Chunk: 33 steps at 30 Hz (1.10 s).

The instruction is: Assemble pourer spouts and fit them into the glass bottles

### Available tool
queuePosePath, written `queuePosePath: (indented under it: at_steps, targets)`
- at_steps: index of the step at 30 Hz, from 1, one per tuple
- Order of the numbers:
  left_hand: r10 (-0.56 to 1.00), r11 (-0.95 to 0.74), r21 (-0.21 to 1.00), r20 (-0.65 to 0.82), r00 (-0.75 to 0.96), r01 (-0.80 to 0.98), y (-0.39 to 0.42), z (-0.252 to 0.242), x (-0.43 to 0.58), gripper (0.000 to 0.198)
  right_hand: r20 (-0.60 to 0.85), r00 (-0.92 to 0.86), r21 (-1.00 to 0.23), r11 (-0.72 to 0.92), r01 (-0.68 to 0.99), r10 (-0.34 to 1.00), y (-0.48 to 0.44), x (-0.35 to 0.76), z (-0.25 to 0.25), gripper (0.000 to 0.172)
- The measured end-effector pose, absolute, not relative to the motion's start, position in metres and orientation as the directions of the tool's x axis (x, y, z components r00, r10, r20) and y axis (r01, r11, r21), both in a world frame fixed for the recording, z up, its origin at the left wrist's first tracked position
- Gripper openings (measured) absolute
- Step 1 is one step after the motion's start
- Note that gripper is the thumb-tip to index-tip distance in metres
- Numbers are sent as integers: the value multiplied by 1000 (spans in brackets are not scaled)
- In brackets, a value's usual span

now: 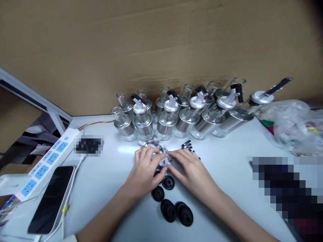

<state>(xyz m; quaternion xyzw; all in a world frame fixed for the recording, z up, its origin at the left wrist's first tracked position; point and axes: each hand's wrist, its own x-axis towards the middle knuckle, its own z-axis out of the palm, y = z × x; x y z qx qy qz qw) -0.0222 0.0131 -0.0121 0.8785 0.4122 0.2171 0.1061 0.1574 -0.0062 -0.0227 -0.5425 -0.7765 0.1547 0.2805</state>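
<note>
My left hand (145, 169) and my right hand (190, 168) meet at the middle of the white table (113, 174), fingers curled over a small pile of silver metal spout parts (161, 153). Both hands pinch at these parts; which piece each holds is hidden by the fingers. Several black rubber stoppers (174, 208) lie just in front of my hands. A few small black lever pieces (187, 145) lie past my right hand. Behind the pile stands a row of several glass bottles with metal bands (166, 124), some fitted with silver pourer caps and black levers.
A white power strip with blue sockets (46, 161) and a black phone (51, 198) lie at the left. A crumpled clear plastic bag (295, 126) sits at the right, with a blurred dark item (287, 185) in front of it. A brown cardboard wall (161, 47) backs the table.
</note>
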Motion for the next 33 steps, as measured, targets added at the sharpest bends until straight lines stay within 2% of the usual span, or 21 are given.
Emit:
queuePosePath:
  at_steps: [4, 8, 13, 17, 22, 27, 30, 33]
  targets:
    - [754, -655, 395, 287, 591, 644, 14, -13, -22, 21, 250, -214, -576, 322, 751, 944, -6, 157, -20, 14]
    - [760, -649, 425, 308, 573, 632, 13, -10, -22, 26, 256, -204, -605, 321, 728, 945, -7, 161, -12, 18]
    - [690, -721, 425, 366, 624, 548, 13, -6, -24, 25, 373, -275, -598, 456, 659, 886, -9, 169, 0, 16]
    - [635, -771, 398, 426, 644, 498, 14, -4, -25, 20, 403, -362, -607, 542, 582, 841, -11, 172, 6, 10]
    - [602, -797, 367, 419, 679, 480, 16, -4, -27, 19, 389, -416, -605, 569, 558, 822, -11, 174, 6, 14]
    - [574, -818, 350, 441, 690, 456, 16, -4, -25, 22, 388, -419, -588, 570, 574, 821, -11, 175, 5, 5]
    - [569, -821, 354, 465, 678, 447, 16, -6, -25, 20, 391, -421, -596, 574, 562, 818, -11, 176, 8, 5]
    - [569, -821, 374, 487, 663, 431, 17, -7, -26, 22, 328, -415, -632, 524, 571, 849, -7, 187, 15, 10]
